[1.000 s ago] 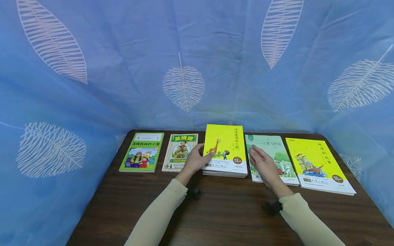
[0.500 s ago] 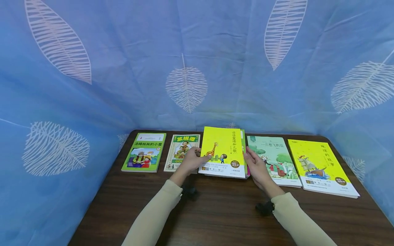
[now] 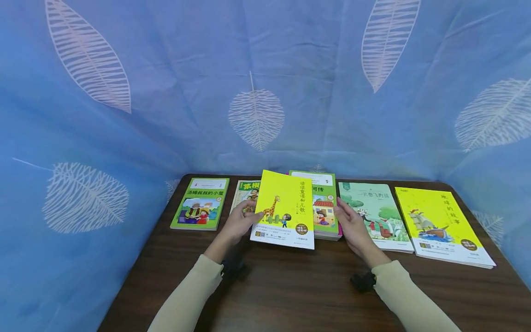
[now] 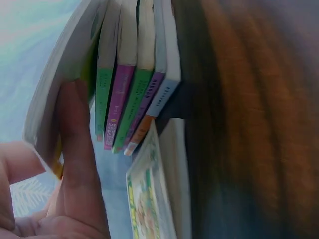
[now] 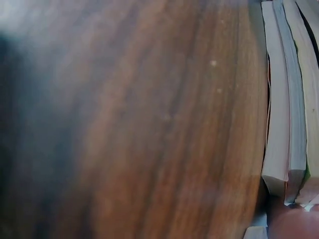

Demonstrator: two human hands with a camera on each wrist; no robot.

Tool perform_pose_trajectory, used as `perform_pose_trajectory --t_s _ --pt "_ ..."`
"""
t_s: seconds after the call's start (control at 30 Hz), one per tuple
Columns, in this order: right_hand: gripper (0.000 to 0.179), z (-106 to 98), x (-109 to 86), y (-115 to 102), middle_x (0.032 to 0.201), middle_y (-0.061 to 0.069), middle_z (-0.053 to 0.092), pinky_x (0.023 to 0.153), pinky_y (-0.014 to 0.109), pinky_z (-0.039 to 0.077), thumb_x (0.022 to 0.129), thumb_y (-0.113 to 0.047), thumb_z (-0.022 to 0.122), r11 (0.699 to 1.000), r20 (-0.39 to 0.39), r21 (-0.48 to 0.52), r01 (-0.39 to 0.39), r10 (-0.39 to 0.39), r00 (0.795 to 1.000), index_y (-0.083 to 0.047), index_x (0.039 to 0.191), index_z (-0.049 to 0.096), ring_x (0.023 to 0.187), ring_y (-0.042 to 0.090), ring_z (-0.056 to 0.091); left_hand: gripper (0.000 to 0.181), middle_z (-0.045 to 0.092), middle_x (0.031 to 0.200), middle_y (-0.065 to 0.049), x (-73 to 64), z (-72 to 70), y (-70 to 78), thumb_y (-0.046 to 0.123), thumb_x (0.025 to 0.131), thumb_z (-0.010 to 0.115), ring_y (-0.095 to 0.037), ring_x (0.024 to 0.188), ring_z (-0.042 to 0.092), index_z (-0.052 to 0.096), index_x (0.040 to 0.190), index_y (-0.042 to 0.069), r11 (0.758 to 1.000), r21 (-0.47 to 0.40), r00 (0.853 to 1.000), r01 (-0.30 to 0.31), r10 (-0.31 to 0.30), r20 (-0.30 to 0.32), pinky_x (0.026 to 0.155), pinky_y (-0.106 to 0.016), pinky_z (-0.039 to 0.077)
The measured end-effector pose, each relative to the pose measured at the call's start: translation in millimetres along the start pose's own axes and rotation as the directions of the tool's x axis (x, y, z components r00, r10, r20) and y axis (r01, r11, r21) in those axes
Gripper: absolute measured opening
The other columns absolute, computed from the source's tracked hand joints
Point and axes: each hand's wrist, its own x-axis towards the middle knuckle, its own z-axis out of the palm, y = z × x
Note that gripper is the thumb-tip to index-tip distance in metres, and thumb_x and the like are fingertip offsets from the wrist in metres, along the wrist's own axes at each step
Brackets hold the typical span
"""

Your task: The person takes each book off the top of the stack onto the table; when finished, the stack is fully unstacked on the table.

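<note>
My left hand [image 3: 235,227] grips a yellow-and-white giraffe book [image 3: 286,207] by its left edge, thumb over the cover and fingers beneath. The book is tilted and raised off a stack of books [image 3: 325,203], whose top one has a green cover with a red-roofed house. In the left wrist view, green and purple spines of that stack [image 4: 124,99] show beside the held book [image 4: 55,74]. My right hand [image 3: 352,226] has its fingertips right at the stack's right side, fingers fairly straight. Behind my left hand a cream-and-green book [image 3: 250,186] is partly covered.
A green book [image 3: 199,205] lies at the far left of the dark wooden table [image 3: 286,286]. To the right lie a pale green book [image 3: 375,212] and a yellow ship book [image 3: 441,221]. A blue leaf-patterned cloth [image 3: 307,115] hangs behind.
The giraffe book has come off the stack and moved left and toward me in my left hand, uncovering the green book. My right hand has shifted from over the pale green book to the stack's side.
</note>
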Motion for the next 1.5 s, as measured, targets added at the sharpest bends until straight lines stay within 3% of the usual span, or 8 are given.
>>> perform_pose_trajectory --t_s 0.2,0.47,0.67,0.87,1.03,1.17,1.33,1.5 --pt "0.071 0 0.5 4 0.176 0.009 0.021 0.131 0.048 0.027 0.11 -0.057 0.041 1.0 -0.011 -0.02 -0.007 0.007 1.0 -0.029 0.17 0.015 0.162 0.031 0.025 0.043 0.077 0.12 -0.02 -25.7 -25.4 -11.6 0.019 0.101 0.071 -0.03 0.1 0.08 0.052 0.138 0.009 0.999 -0.037 0.996 0.03 -0.033 -0.081 0.08 -0.029 0.064" --pt "0.069 0 -2.4 2 0.177 0.008 0.016 0.131 0.045 0.026 0.111 -0.054 0.039 1.0 0.017 0.003 -0.015 0.015 1.0 -0.03 0.17 0.011 0.163 0.028 0.021 0.05 0.077 0.121 -0.02 -74.8 -80.9 -24.7 0.023 0.103 0.069 -0.025 0.094 0.08 0.046 0.144 0.008 0.992 -0.011 0.986 0.123 -0.123 -0.113 0.076 -0.033 0.065" --pt "0.071 -7 0.5 -8 0.177 0.007 0.015 0.13 0.047 0.026 0.111 -0.055 0.038 1.0 0.007 -0.02 0.0 0.001 1.0 -0.029 0.17 0.011 0.163 0.028 0.021 0.051 0.079 0.12 -0.016 -104.1 -111.2 -42.6 0.024 0.104 0.066 -0.022 0.089 0.079 0.044 0.148 0.009 0.985 0.036 0.973 0.171 -0.163 -0.164 0.073 -0.031 0.063" --pt "0.07 -9 1.1 -12 0.178 0.007 0.014 0.131 0.048 0.024 0.111 -0.054 0.037 1.0 0.011 0.003 -0.006 0.006 1.0 -0.028 0.171 0.009 0.164 0.028 0.019 0.051 0.08 0.115 -0.011 -135.2 -143.4 -58.9 0.027 0.106 0.062 -0.02 0.088 0.077 0.043 0.15 0.01 0.957 0.089 0.939 0.276 -0.248 -0.237 0.074 -0.03 0.059" --pt "0.07 -6 -0.5 -8 0.178 0.006 0.013 0.132 0.049 0.022 0.112 -0.053 0.038 1.0 0.013 0.021 -0.017 0.017 1.0 -0.029 0.17 0.009 0.164 0.028 0.018 0.055 0.081 0.106 -0.005 -164.3 -175.1 -69.2 0.024 0.108 0.059 -0.019 0.085 0.077 0.036 0.154 0.006 0.932 0.096 0.914 0.35 -0.317 -0.254 0.073 -0.033 0.059" --pt "0.069 -2 0.4 -4 0.178 0.006 0.013 0.133 0.048 0.022 0.112 -0.052 0.038 1.0 0.016 0.02 -0.019 0.018 1.0 -0.03 0.17 0.009 0.164 0.027 0.017 0.057 0.079 0.1 -0.001 -186.5 -196.8 -78.8 0.022 0.109 0.056 -0.02 0.084 0.076 0.031 0.156 0.002 0.901 0.088 0.883 0.424 -0.389 -0.263 0.071 -0.035 0.059" --pt "0.067 -1 2.0 -4 0.178 0.005 0.013 0.133 0.048 0.022 0.112 -0.051 0.037 1.0 0.011 0.022 -0.02 0.02 1.0 -0.031 0.17 0.009 0.164 0.026 0.018 0.064 0.077 0.1 0.0 -203.6 -212.3 -88.7 0.024 0.108 0.057 -0.02 0.085 0.074 0.027 0.157 -0.003 0.861 0.1 0.845 0.499 -0.457 -0.278 0.072 -0.037 0.057" --pt "0.067 0 1.2 -3 0.178 0.005 0.012 0.133 0.048 0.022 0.112 -0.052 0.037 0.999 0.008 0.017 -0.032 0.032 0.999 -0.033 0.17 0.009 0.164 0.027 0.017 0.07 0.076 0.104 -0.009 -212.0 -220.1 -93.5 0.03 0.105 0.061 -0.02 0.087 0.071 0.028 0.156 -0.006 0.814 0.17 0.814 0.555 -0.489 -0.313 0.073 -0.037 0.052"
